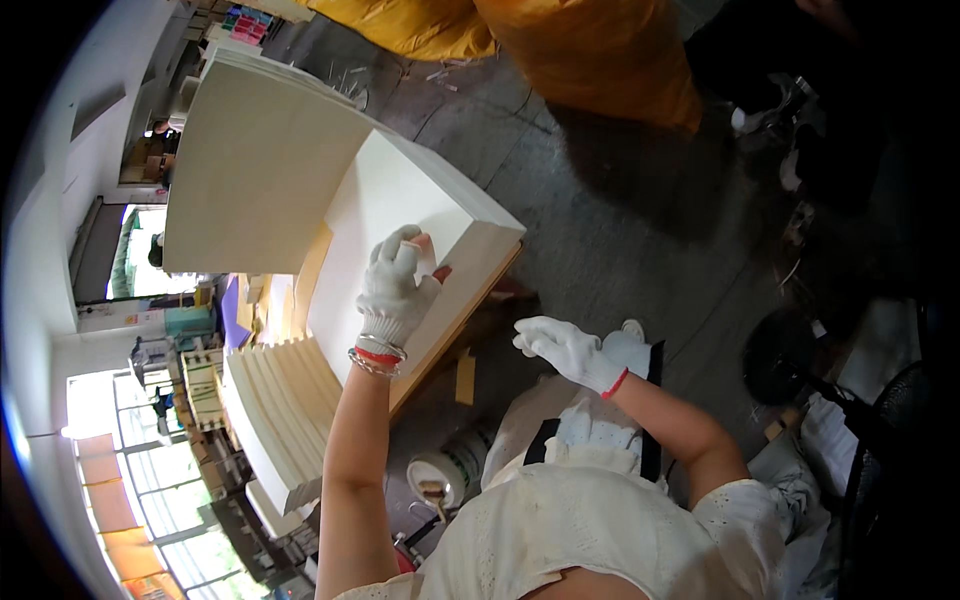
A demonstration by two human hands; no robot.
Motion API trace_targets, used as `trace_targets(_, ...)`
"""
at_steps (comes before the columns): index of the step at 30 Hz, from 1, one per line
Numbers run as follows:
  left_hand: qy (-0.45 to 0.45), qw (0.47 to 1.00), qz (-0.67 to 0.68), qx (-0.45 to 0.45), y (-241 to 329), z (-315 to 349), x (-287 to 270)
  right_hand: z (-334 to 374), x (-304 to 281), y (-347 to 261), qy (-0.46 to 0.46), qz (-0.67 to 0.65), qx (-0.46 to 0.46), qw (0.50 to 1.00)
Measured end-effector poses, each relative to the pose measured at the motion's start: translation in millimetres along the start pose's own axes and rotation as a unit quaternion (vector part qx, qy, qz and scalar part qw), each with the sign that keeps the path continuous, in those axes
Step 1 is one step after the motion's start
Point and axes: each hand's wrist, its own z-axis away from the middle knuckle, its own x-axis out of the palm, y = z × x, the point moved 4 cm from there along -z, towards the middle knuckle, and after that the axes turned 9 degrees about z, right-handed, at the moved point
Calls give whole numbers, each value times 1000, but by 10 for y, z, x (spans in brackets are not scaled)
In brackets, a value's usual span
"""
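Note:
My left hand (pixel 398 284), in a white knit glove with a red cuff and a bracelet at the wrist, rests with curled fingers on top of a thick stack of cream paper sheets (pixel 385 215); its fingertips touch the top sheet near the stack's right corner. My right hand (pixel 562 347), also in a white glove, hovers open in the air to the right of the stack, holding nothing. The stack sits on a brown board (pixel 462 318).
A taller cream paper stack (pixel 255 160) stands behind. Fanned bundles of cream sheets (pixel 275 395) lie at lower left. Orange sacks (pixel 590 50) sit on the grey concrete floor (pixel 620 220). A small white bucket (pixel 440 480) stands near my legs. Dark machinery (pixel 850 380) is at right.

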Motion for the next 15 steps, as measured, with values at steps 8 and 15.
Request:
trace_targets(8,-5,1000,19,-6,-146,19,-40,-142,110,139,-35,14,78,996)
trace_targets(15,-29,999,36,-16,-247,14,-28,-198,-236,318,35,-51,73,995)
